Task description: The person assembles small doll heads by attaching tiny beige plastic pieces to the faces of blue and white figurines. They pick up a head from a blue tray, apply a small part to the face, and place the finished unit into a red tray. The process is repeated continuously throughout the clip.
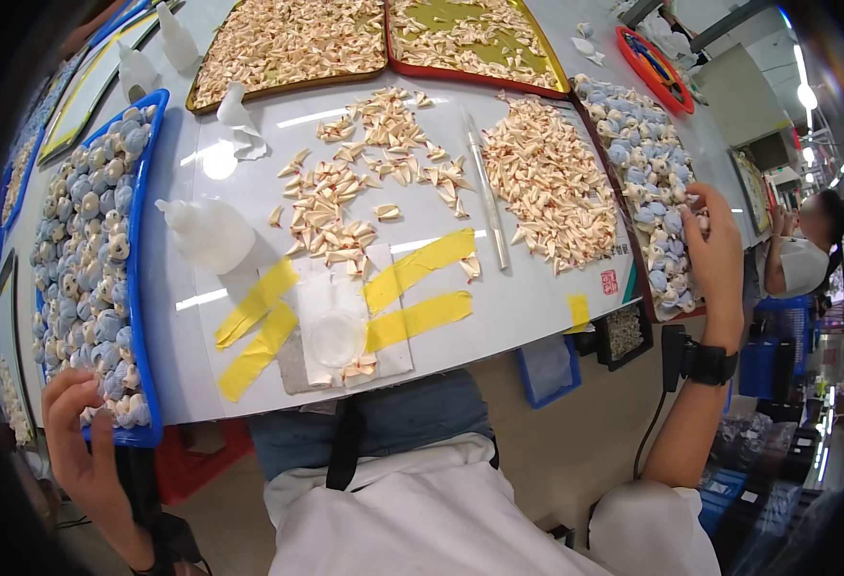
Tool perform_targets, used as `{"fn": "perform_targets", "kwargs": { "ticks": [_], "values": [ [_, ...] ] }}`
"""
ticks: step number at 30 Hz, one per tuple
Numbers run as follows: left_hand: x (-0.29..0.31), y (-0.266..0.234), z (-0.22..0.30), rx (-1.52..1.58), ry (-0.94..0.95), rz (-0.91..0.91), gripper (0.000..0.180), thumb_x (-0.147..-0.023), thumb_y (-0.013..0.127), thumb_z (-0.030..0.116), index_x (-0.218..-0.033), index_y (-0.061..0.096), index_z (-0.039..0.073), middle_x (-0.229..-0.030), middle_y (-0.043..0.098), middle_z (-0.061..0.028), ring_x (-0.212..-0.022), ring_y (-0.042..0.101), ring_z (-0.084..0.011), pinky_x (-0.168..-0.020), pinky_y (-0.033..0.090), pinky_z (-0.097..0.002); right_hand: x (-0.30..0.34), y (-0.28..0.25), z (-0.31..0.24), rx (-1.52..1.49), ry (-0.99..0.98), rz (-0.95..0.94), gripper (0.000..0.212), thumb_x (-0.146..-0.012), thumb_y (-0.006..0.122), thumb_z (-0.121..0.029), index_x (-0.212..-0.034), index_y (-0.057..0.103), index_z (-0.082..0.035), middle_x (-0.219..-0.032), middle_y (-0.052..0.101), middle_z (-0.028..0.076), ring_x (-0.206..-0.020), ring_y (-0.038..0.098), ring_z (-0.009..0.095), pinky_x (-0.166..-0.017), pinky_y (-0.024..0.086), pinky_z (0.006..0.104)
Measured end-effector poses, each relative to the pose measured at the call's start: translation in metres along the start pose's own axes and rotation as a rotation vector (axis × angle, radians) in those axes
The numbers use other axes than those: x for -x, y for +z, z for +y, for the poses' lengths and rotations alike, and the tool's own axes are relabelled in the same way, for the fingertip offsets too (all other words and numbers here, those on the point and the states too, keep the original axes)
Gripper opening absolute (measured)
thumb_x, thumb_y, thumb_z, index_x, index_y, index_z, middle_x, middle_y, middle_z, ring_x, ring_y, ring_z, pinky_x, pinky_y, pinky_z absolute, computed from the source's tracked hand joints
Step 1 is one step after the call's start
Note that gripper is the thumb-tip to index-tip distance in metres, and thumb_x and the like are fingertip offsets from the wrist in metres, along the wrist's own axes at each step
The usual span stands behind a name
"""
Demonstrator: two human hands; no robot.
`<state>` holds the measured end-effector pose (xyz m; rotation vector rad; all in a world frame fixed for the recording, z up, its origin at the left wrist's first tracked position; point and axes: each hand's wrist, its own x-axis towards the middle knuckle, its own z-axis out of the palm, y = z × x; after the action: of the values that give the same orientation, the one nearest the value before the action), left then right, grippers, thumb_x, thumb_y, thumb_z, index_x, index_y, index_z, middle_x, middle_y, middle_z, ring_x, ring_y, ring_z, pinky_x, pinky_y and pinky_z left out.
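My left hand (81,451) is at the near end of a blue tray (150,288) filled with small rounded light-blue and cream pieces (91,245). Its thumb and fingers are apart beside the pieces, with nothing visible between them. On the far right, my right hand (715,252) reaches over the edge of a dark red tray (624,206) of similar pieces (648,154). Its thumb and fingers are spread and bent toward the pieces, with no held piece showing. Small cream pointed pieces with reddish tips lie in a loose pile (331,206) and a denser pile (552,187) between my hands.
A white squeeze bottle (209,235) stands near the left tray. Yellow tape strips (422,322) flank a pad with a clear round dish (337,338). A pen-like tool (487,197) lies between the piles. Gold trays (288,48) stand behind; a person (801,254) is at far right.
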<state>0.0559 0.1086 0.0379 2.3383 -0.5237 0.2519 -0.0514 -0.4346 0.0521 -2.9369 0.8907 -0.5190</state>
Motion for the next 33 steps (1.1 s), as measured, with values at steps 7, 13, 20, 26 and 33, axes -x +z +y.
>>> {"fn": "perform_targets", "kwargs": {
  "ticks": [7,13,20,26,33],
  "values": [
    [-0.027,-0.063,-0.042,0.033,-0.015,-0.116,0.01,-0.086,0.048,-0.001,-0.095,0.053,-0.001,-0.099,0.05,-0.0108,-0.096,0.049,-0.0169,-0.087,0.037,-0.0273,-0.001,-0.007,-0.029,-0.007,-0.211,0.138,0.024,-0.079,0.055,-0.011,-0.102,0.056,-0.005,-0.099,0.057,0.013,-0.093,0.055,0.031,-0.081,0.043,0.0359],
    [-0.093,-0.072,-0.059,-0.136,-0.054,-0.204,0.016,-0.086,0.055,0.009,-0.1,0.054,0.001,-0.101,0.053,-0.0049,-0.095,0.05,-0.012,-0.081,0.038,-0.0234,0.005,0.02,-0.109,-0.467,-0.481,-0.276,0.018,-0.072,0.058,-0.005,-0.09,0.058,-0.001,-0.088,0.059,0.013,-0.083,0.058,0.028,-0.072,0.045,0.0338],
    [-0.152,-0.043,-0.065,-0.262,-0.004,-0.318,0.036,-0.086,0.055,0.02,-0.12,0.048,0.009,-0.125,0.047,-0.0065,-0.119,0.04,-0.0179,-0.095,0.033,-0.0322,0.002,0.033,-0.114,-0.401,-0.354,-0.273,0.011,-0.07,0.06,-0.002,-0.08,0.057,0.002,-0.073,0.057,0.014,-0.067,0.058,0.026,-0.062,0.045,0.0321],
    [-0.168,-0.021,-0.077,-0.555,0.079,-0.364,0.048,-0.087,0.054,0.022,-0.132,0.039,0.014,-0.142,0.028,-0.0158,-0.13,0.028,-0.0309,-0.106,0.025,-0.0373,0.005,0.032,-0.112,-0.431,-0.358,-0.141,0.007,-0.073,0.057,0.003,-0.08,0.055,0.003,-0.07,0.056,0.011,-0.062,0.055,0.021,-0.059,0.043,0.0291],
    [-0.161,-0.032,-0.091,-0.448,0.093,-0.268,0.037,-0.076,0.064,0.004,-0.112,0.054,0.008,-0.133,0.041,-0.0067,-0.114,0.047,-0.0239,-0.089,0.043,-0.0318,0.007,0.024,-0.113,-0.408,-0.428,0.077,0.011,-0.081,0.049,0.004,-0.089,0.057,0.003,-0.078,0.057,0.011,-0.07,0.055,0.02,-0.066,0.042,0.0279]
  ]
}}
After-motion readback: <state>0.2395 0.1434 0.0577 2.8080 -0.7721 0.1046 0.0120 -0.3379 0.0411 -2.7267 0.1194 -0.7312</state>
